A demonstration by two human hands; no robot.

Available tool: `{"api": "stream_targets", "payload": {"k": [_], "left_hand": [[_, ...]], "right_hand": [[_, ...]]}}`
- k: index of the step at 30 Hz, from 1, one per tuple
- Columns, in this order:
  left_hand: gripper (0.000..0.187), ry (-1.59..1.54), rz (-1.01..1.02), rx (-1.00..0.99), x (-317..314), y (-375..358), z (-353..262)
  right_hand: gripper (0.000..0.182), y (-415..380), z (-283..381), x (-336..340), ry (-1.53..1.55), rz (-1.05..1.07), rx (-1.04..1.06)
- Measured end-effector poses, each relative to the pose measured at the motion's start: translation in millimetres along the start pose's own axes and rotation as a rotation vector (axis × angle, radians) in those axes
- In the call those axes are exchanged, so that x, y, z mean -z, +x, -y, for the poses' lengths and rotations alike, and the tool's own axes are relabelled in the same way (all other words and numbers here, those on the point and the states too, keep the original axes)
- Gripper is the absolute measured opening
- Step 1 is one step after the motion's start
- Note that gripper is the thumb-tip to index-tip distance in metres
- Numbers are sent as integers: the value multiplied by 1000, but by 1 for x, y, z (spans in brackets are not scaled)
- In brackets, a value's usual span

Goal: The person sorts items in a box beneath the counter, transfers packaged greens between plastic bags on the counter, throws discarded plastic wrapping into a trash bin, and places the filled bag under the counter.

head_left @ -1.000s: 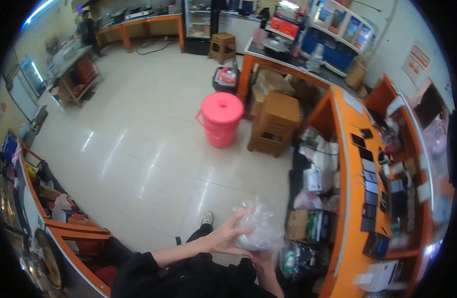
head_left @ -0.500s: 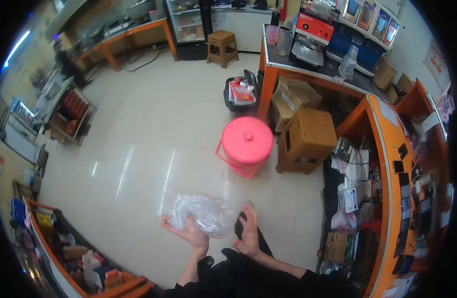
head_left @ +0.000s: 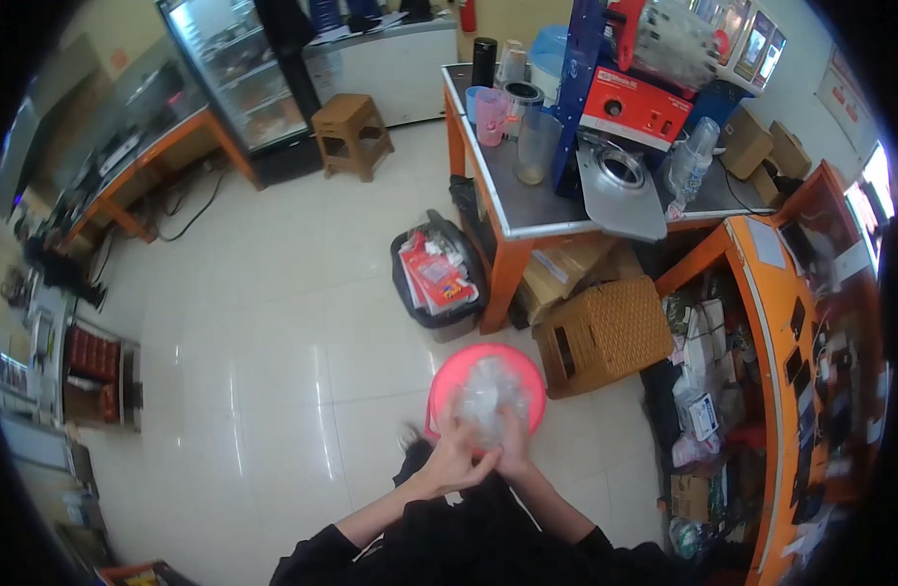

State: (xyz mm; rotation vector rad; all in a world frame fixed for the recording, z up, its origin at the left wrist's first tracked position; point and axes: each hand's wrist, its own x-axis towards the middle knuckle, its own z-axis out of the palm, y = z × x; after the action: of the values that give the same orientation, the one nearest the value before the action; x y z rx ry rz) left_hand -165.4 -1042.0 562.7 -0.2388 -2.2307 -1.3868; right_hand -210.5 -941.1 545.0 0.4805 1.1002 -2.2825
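Note:
A crumpled bundle of clear plastic (head_left: 492, 393) is between my two hands, overlapping the lid of the pink bucket (head_left: 535, 386) in this view. My left hand (head_left: 453, 461) is closed on the near left side of the bundle. On its near right side my right hand (head_left: 513, 441) grips it too, the fingers partly hidden by the shiny plastic. The two hands almost meet at the near edge of the bundle. Most of the bucket lid lies hidden under the plastic and hands.
Ahead stands a counter (head_left: 527, 200) with a red-fronted machine (head_left: 632, 107), plastic cups and a bottle. Below it are a black waste bin (head_left: 439, 317) and a brown woven stool (head_left: 605, 337). An orange shelf unit (head_left: 761, 293) runs along the right. A person (head_left: 63, 269) is at the far left.
I have moved forward to the counter and bucket. The plastic bundle has gone from my left hand alone to both hands, and now overlaps the bucket. My right hand has closed on it.

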Motion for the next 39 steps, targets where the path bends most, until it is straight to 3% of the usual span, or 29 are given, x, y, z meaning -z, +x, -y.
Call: {"api": "stream_targets", "payload": {"k": [1,3,5,7,8,9,10,12,13,15,18,26,28,30,31,33,34,35,36,39], "left_hand": [[56,125,193,-90,16,12,32],[57,388,516,-216,50,49,103],[59,348,703,-263,73,85,180],[63,306,850,-226,88,114,270],[66,316,828,-127,89,129,322],[69,326,797,-21,87,143,375],[72,335,769,103,81,149,418],[74,365,640,83,52,177,497],[75,385,580,74,40,193,526],[74,578,753,75,11,216,545],[72,678,911,173,-26,210,574],[74,1057,1190,259,-83,115,687],[73,967,1317,535,-96,135,694],[73,844,1286,598,-98,140,704],[72,770,1186,523,-98,131,713],[72,812,1334,507,-99,126,712],[73,935,1569,556,-102,142,710],[78,780,1768,665,-100,169,700],[89,674,1714,728,-91,184,687],[93,576,1525,567,-59,189,658]], "right_hand": [[31,21,7,-12,141,-3,-102],[33,63,-1,-48,96,-36,-102],[42,135,-40,-50,162,20,-179],[51,234,-98,-10,-621,3,153],[57,278,-106,-2,-1034,-6,313],[66,305,-80,-26,-1178,-203,590],[65,332,-59,-42,-1264,-319,671],[64,392,-33,-62,-1433,-542,826],[62,420,-31,-61,-1488,-526,796],[59,459,-29,-44,-1599,-491,735],[58,481,-24,-24,-1514,-456,859],[44,449,-18,-66,-1643,-676,1063],[41,440,-11,-67,-1690,-724,1118],[37,438,-8,-63,-1670,-764,1108],[36,438,-5,-64,-1648,-788,1083],[33,436,-3,-67,-1627,-797,1071],[32,433,-5,-69,-1625,-781,1087],[32,429,-6,-73,-1622,-763,1103],[32,425,-4,-78,-1618,-751,1127],[35,410,10,-90,-1603,-795,1174]]}}
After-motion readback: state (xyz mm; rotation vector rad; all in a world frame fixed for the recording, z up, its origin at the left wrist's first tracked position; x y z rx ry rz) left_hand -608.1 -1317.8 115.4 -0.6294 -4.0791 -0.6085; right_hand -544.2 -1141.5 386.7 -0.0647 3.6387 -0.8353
